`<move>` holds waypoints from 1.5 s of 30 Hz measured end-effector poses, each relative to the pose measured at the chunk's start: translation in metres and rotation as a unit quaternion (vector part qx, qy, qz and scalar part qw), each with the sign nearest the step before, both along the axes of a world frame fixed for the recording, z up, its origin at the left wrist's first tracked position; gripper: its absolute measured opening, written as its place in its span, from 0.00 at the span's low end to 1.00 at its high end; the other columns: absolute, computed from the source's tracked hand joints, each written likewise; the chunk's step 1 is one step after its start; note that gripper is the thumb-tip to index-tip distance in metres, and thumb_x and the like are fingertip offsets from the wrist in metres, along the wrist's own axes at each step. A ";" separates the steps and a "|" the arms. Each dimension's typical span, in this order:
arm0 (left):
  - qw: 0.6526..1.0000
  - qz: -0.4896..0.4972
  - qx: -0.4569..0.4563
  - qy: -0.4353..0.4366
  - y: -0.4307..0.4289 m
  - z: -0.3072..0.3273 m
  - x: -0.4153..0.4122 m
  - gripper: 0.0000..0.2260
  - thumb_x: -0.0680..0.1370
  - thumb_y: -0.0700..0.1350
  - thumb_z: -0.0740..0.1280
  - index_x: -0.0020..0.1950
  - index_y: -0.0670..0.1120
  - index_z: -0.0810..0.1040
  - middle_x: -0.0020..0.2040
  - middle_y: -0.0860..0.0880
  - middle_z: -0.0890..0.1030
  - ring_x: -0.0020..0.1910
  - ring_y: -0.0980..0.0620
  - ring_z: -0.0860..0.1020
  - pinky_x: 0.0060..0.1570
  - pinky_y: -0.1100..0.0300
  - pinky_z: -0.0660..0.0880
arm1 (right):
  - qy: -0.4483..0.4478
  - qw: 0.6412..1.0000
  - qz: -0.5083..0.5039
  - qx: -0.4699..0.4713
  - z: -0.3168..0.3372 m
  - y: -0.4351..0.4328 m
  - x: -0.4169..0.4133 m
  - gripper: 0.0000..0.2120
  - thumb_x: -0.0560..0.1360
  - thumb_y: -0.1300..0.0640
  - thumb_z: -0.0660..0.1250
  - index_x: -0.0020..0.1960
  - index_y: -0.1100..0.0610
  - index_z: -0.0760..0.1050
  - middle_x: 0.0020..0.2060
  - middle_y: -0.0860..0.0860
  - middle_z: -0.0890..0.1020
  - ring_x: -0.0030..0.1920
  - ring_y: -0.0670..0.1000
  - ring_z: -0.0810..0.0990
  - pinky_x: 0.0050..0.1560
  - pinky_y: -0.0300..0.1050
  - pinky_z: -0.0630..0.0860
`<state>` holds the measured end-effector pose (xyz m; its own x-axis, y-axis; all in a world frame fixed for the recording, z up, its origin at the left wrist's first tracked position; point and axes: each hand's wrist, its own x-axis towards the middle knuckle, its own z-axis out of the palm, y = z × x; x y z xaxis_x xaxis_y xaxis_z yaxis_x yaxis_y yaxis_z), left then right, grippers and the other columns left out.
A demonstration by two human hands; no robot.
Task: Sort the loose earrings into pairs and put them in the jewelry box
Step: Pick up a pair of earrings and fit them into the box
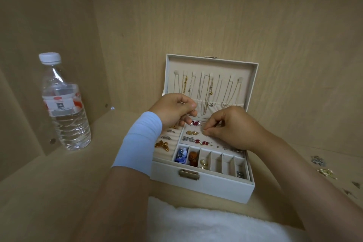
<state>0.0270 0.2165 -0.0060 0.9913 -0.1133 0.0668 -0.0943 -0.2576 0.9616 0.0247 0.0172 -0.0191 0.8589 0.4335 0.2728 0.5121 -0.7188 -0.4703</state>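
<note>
A white jewelry box stands open on the wooden shelf, necklaces hanging inside its lid. Its perforated earring panel carries gold, silver and red earrings in rows, plus red ones with pearls at the top. My right hand hovers over the panel, thumb and forefinger pinched on a tiny earring at the panel's surface. My left hand, with a white sleeve on the wrist, is curled above the ring rolls; whether it holds anything is hidden. Loose earrings lie on the shelf to the right.
A clear water bottle with a white cap stands at the left, near the side wall. White fluffy fabric lies along the front edge. Small front compartments of the box hold blue, brown and gold pieces. Wooden walls close in behind and at left.
</note>
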 end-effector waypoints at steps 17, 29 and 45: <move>0.999 -0.038 -0.018 0.000 -0.012 0.001 -0.009 0.07 0.76 0.39 0.72 0.54 0.44 0.81 0.37 0.49 0.84 0.31 0.57 0.79 0.31 0.66 0.75 | 0.042 0.983 0.013 0.179 0.008 -0.013 0.002 0.04 0.76 0.59 0.73 0.48 0.53 0.85 0.39 0.46 0.84 0.28 0.39 0.76 0.32 0.32 0.72; 0.996 -0.091 -0.011 -0.006 -0.018 0.008 -0.017 0.14 0.75 0.39 0.72 0.60 0.45 0.77 0.34 0.51 0.85 0.28 0.57 0.79 0.29 0.67 0.73 | -0.059 0.970 0.088 0.218 0.008 -0.017 0.001 0.07 0.69 0.57 0.78 0.47 0.54 0.86 0.41 0.48 0.85 0.42 0.47 0.82 0.43 0.39 0.77; 0.939 -0.065 0.334 -0.048 -0.028 0.001 -0.007 0.01 0.72 0.47 0.76 0.43 0.54 0.87 0.41 0.58 0.84 0.45 0.59 0.80 0.48 0.65 0.74 | 0.044 0.991 0.031 0.120 0.000 -0.021 0.001 0.06 0.75 0.62 0.71 0.46 0.51 0.81 0.39 0.48 0.86 0.40 0.51 0.85 0.43 0.50 0.82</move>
<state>0.0203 0.1887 -0.0049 0.9592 -0.2813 0.0273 -0.2451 -0.7803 0.5754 0.0262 -0.0039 -0.0190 0.8577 0.4176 0.2999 0.5014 -0.5501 -0.6678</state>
